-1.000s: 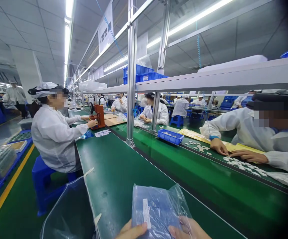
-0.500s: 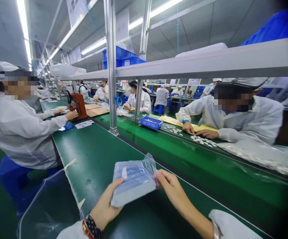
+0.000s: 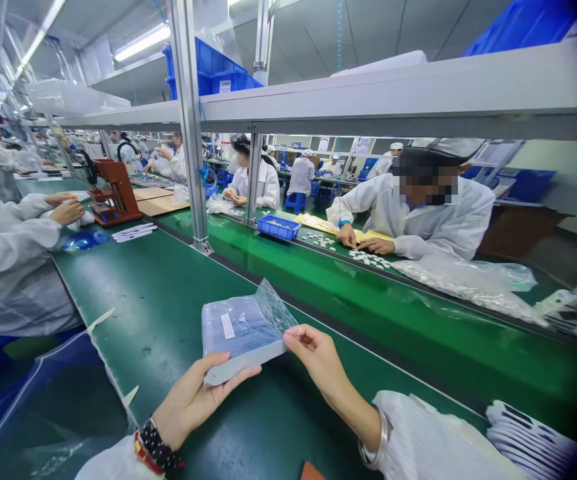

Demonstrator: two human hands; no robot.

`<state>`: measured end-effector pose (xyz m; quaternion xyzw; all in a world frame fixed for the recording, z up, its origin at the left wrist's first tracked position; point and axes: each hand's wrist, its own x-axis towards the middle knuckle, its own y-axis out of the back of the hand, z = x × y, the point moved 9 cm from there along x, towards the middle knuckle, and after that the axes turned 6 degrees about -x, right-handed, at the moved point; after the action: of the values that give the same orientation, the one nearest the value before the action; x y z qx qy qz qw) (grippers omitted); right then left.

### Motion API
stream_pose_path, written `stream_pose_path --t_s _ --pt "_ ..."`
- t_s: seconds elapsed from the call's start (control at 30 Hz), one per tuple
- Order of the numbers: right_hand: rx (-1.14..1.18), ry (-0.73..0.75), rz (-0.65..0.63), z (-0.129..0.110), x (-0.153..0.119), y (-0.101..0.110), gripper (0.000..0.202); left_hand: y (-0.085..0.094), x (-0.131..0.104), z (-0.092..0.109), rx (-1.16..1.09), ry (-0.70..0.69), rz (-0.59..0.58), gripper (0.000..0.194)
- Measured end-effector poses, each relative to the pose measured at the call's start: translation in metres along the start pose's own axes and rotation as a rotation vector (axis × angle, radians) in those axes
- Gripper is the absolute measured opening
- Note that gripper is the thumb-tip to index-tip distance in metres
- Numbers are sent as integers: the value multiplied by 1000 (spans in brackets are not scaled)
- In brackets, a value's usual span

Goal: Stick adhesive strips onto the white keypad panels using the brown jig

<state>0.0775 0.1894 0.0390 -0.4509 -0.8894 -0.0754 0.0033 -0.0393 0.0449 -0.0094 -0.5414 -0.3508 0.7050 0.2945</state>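
Note:
A flat pale-blue block in clear plastic wrap, a wrapped package (image 3: 241, 327) with a small white label on top, is held above the green bench (image 3: 133, 293). My left hand (image 3: 196, 393) grips its near left corner, thumb on top and fingers underneath. At the right end my right hand (image 3: 318, 357) pinches the loose clear film where it sticks out past the block. What the block is made of cannot be told through the wrap.
A stack of white plastic parts (image 3: 528, 440) lies at the lower right. An orange press (image 3: 113, 190) stands at the far left by a co-worker's hands. Across the green conveyor belt (image 3: 363, 300) another person handles small white pieces near a blue tray (image 3: 278, 227). A shelf (image 3: 393, 87) spans overhead.
My view has swung right, bringing the white stack into sight. The package now tilts with its label facing up more plainly. Both hands keep hold of it.

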Motion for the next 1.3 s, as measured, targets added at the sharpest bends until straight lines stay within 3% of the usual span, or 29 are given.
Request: stream_pose_path --t_s 0.13,0.3,0.5,0.7,0.83,0.9,0.97,1.03,1.1,1.13,1.2,1.3 --pt "11 -22 54 5 -9 8 42 -5 5 2 -40 -31 -30 77" --pt "5 -1 19 6 -21 -2 34 0 12 1 -30 -54 -52 73" --pt "-273 242 1 -14 -37 -35 16 7 16 -10 93 -132 15 55" --pt "-500 436 -20 -26 -55 -71 24 16 23 -21 146 -103 56 25" --pt "-490 449 -45 -19 -67 -90 23 26 21 -20 171 -99 88 34" --pt "-411 408 -103 -9 -73 -93 22 28 18 -19 188 -103 89 43" --pt "-280 294 -107 7 -74 -81 18 27 17 -18 212 -104 82 51" --pt "-137 145 42 24 -69 -46 17 26 17 -16 230 -110 81 56" --pt "-33 -26 231 42 -60 -5 30 27 19 -12 235 -125 93 59" --pt "2 -127 262 51 -55 8 38 27 20 -11 238 -129 93 59" --pt "35 -341 162 67 -43 12 48 26 22 -10 247 -134 76 58" --pt "11 -491 -90 69 -31 -11 48 24 25 -10 239 -142 37 53"
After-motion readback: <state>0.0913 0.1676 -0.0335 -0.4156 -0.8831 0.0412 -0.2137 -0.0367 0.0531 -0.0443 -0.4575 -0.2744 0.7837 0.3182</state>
